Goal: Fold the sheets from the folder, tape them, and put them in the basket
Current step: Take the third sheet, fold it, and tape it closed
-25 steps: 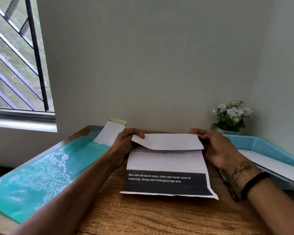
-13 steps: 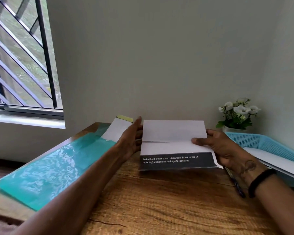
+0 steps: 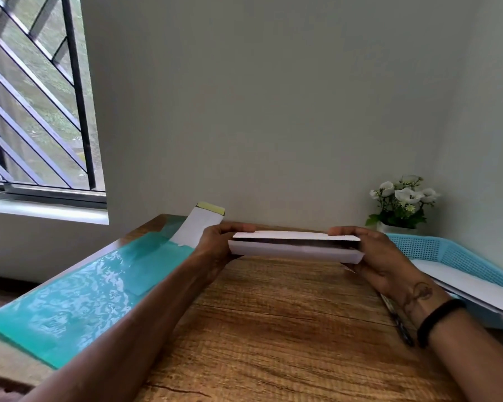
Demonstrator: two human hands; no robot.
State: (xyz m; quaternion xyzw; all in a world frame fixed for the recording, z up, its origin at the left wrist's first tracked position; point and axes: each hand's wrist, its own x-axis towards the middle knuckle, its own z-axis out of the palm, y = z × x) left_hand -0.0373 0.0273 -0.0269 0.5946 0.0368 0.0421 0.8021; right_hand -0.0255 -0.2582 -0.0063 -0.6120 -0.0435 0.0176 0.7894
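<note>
Folded sheet (image 3: 295, 247) held level just above table (image 3: 273, 314), between both hands. Left hand (image 3: 215, 246) and right hand (image 3: 373, 252) pinching opposite ends, likely squaring layers before taping. Basket (image 3: 453, 250) near right, holding paper; folder (image 3: 79, 297) at left.

No legible text anywhere.

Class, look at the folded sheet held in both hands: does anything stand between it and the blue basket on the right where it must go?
Nothing visible blocks the way. The folded sheet is held by the left hand and right hand, and the blue basket sits open just beyond the right hand, with white paper already lying in it.
</note>
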